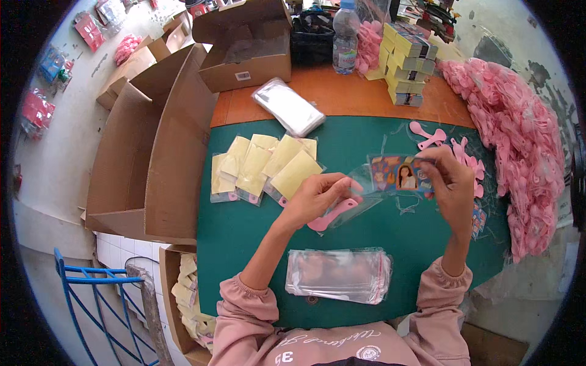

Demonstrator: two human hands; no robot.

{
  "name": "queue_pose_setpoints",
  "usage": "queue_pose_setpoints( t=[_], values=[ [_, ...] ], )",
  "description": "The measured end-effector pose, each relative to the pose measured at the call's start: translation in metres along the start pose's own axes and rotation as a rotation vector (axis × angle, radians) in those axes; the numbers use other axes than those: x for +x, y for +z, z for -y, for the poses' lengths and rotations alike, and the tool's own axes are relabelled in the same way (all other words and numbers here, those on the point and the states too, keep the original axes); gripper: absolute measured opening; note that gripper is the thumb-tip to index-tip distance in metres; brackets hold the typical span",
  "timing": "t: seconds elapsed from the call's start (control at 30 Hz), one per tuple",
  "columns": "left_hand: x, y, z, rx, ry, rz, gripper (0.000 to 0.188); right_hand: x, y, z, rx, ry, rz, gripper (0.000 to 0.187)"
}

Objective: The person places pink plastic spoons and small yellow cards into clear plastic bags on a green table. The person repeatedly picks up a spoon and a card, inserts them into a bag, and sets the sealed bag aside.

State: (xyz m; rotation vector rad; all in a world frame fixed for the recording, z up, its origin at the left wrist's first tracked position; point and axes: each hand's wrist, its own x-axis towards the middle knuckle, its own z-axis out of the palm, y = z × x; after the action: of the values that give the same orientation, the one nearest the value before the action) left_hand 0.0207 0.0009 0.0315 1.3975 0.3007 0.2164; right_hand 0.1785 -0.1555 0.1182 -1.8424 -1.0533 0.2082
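My left hand pinches the end of a clear plastic bag above the green table mat. A pink plastic spoon shows by its fingers; I cannot tell whether it lies fully inside the bag. My right hand is closed on the right edge of a colourful printed card with a picture on it. The card's left end meets the bag's mouth. Nearer to me lies a stack of clear bags. Several filled packets with pale yellow backs overlap on the left.
A large pile of wrapped pink spoons runs along the right edge, with loose pink spoons beside it. Card stacks, a water bottle and more clear bags stand or lie farther back. Cardboard boxes flank the left.
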Motion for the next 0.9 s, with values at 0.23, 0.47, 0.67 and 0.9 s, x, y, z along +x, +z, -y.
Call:
queue_pose_setpoints(
  t=[0.23,0.47,0.67,0.9],
  values=[
    [0.003,0.000,0.003,0.240,0.074,0.056,0.028,0.002,0.007,-0.005,-0.135,-0.217,0.290,0.007],
    [0.003,0.008,0.002,0.413,0.086,0.072,0.025,0.003,0.024,-0.016,-0.179,-0.260,0.613,0.021],
    [0.000,0.010,-0.016,0.409,0.094,0.087,0.028,0.002,0.030,-0.011,-0.156,-0.198,0.583,0.025],
    [0.000,0.014,-0.019,0.502,-0.013,0.059,0.040,0.004,0.030,-0.027,-0.028,-0.321,0.615,0.027]
  ],
)
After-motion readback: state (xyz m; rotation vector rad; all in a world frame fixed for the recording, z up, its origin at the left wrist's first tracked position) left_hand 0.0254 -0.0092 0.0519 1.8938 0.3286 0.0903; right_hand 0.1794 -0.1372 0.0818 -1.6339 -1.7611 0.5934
